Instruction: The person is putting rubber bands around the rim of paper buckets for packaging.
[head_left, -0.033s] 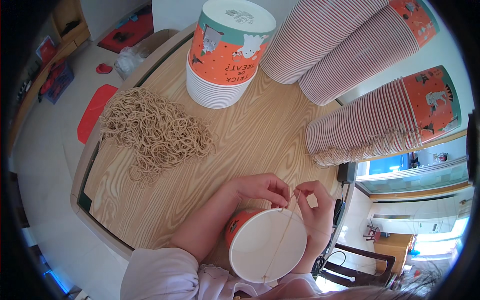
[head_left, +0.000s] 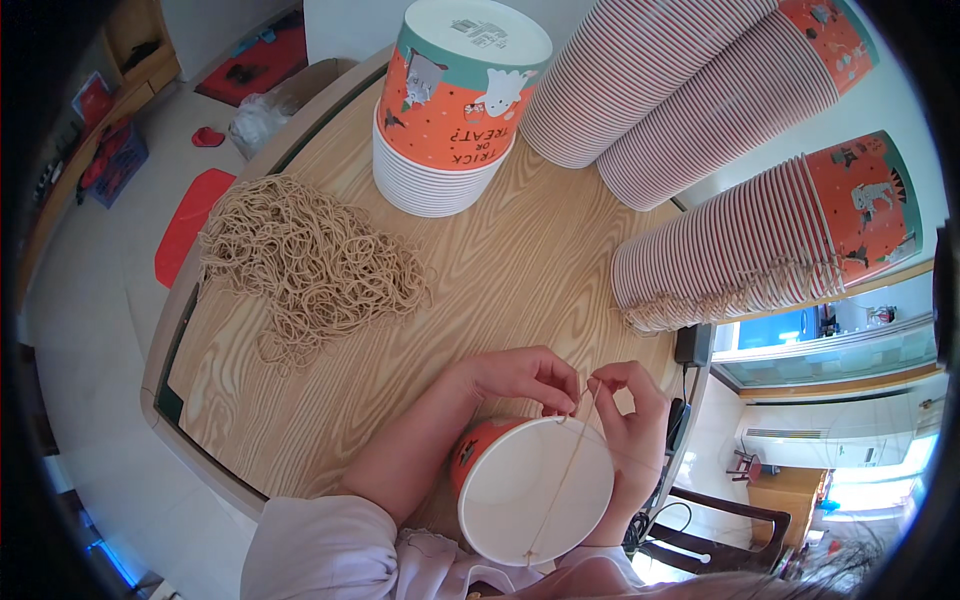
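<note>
A round paper bucket (head_left: 510, 490), orange outside and white inside, is tilted against my body with its mouth facing up toward me. A thin tan string (head_left: 565, 465) runs across the mouth from the near rim to the far rim. At the far rim my left hand (head_left: 535, 380) is closed, its fingertips pinched on the string where it meets the bucket. Just right of it, my right hand (head_left: 635, 405) pinches the string between thumb and forefinger, a little above the rim. The string's fine end between the fingers is too small to make out.
A tangled heap of tan strings (head_left: 310, 265) lies on the wooden table (head_left: 510, 270) at the left. An upside-down stack of buckets (head_left: 440, 130) stands at the back. Long nested stacks (head_left: 690, 100) lean at the far right; a nearer stack (head_left: 730, 240) has strings along its rims.
</note>
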